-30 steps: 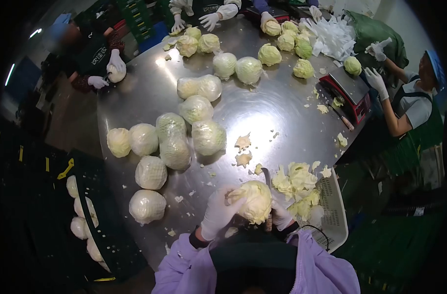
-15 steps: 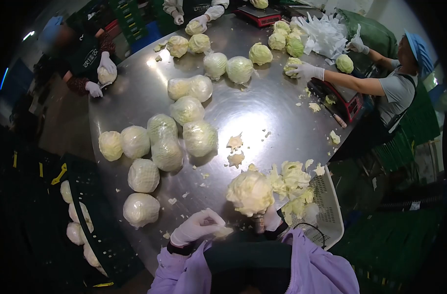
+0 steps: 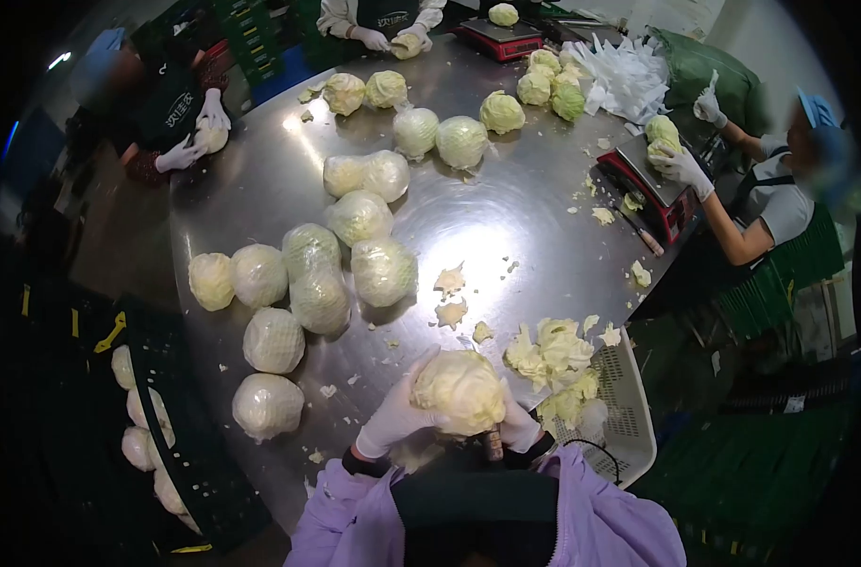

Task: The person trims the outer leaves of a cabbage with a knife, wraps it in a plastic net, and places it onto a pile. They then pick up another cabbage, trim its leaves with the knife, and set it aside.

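An unwrapped cabbage (image 3: 460, 391) is held up between my two gloved hands at the table's near edge. My left hand (image 3: 402, 412) wraps round its left side. Behind its lower right side is my right hand (image 3: 518, 422), with the fingers partly hidden. A brown-handled tool (image 3: 494, 443) sticks out below the cabbage beside my right hand. Loose leaves (image 3: 551, 352) lie to the right, and leaf scraps (image 3: 451, 313) lie beyond the cabbage.
Wrapped cabbages (image 3: 269, 405) stand left and centre on the metal table (image 3: 534, 217). A white basket (image 3: 635, 416) is at right. Co-workers (image 3: 775, 203) stand around the far side, near a red scale (image 3: 671, 213). A crate (image 3: 199, 454) is at lower left.
My left hand has risen from the table edge onto the cabbage, which has shifted slightly left and down. The co-worker at right has moved a cabbage onto the scale.
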Demonstrator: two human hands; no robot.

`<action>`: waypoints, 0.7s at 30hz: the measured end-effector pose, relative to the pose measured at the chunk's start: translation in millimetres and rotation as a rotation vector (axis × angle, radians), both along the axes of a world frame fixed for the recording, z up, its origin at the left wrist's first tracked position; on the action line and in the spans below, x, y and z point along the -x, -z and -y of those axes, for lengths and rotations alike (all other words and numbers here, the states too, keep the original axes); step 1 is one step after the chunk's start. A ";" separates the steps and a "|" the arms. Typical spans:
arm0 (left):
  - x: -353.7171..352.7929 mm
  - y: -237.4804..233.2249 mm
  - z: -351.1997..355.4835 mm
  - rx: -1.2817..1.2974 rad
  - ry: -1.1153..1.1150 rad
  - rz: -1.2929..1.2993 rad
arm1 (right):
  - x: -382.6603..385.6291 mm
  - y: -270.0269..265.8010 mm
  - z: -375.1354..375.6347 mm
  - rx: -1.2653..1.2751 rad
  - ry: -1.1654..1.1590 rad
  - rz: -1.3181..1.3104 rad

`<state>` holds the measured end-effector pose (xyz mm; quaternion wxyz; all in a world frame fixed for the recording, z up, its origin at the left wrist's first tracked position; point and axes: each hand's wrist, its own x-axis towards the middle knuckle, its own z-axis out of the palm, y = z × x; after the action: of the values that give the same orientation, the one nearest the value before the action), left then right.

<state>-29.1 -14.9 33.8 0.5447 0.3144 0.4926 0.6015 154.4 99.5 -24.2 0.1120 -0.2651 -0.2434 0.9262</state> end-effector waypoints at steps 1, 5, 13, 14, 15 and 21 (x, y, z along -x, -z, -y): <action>3.1 9.1 1.5 -0.006 -0.012 0.081 | -0.2 1.0 1.1 0.048 -0.034 0.017; 7.6 44.4 14.1 -0.031 -0.041 0.278 | -6.7 17.6 -23.4 -0.337 -0.464 0.242; 4.9 53.7 32.0 0.152 -0.037 0.123 | 3.3 -33.6 -7.7 -1.754 -0.457 0.308; 4.7 53.5 30.8 0.150 -0.037 0.123 | 5.7 -40.5 -4.8 -1.756 -0.457 0.309; 4.2 53.3 29.9 0.145 -0.022 0.172 | 8.0 -45.3 -2.5 -1.744 -0.472 0.331; 5.0 50.8 27.7 0.149 0.029 0.206 | 6.3 -39.0 -8.2 -1.797 -0.466 0.285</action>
<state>-34.2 -42.6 -17.0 0.6229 0.2164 0.4728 0.5844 148.1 107.7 14.8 0.0554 -0.1347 -0.9258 0.3490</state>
